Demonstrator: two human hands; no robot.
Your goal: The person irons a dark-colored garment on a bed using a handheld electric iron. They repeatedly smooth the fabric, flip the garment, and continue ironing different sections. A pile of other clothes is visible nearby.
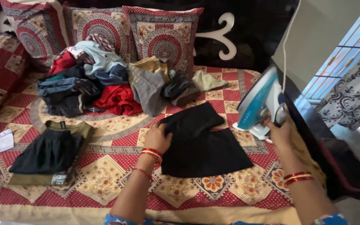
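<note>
Black garment (pixel 203 146) lies flat on the patterned red bedspread (pixel 117 166), near the front middle of the bed, its upper part folded over at an angle. Left hand (pixel 157 137) rests on the garment's left edge, fingers spread and pressing the cloth down. Right hand (pixel 278 131) grips the handle of a teal and white iron (pixel 259 104), fingers closed around it; the iron is tilted upright, just beside the garment's right corner (whether its heel touches the bedspread cannot be told). A white cord (pixel 288 37) runs up from the iron.

Open bedspread shows in front of and to the left of the garment. The bed's right edge lies close behind the iron, bordered by a dark frame (pixel 313 125).

To the left sits a folded stack (pixel 51 154) of black and olive clothing, a small tag at its lower edge. A white paper slip (pixel 1 141) lies near the left edge. Behind, a heap of mixed clothes (pixel 113 85) rests against three patterned cushions (pixel 163 37).
</note>
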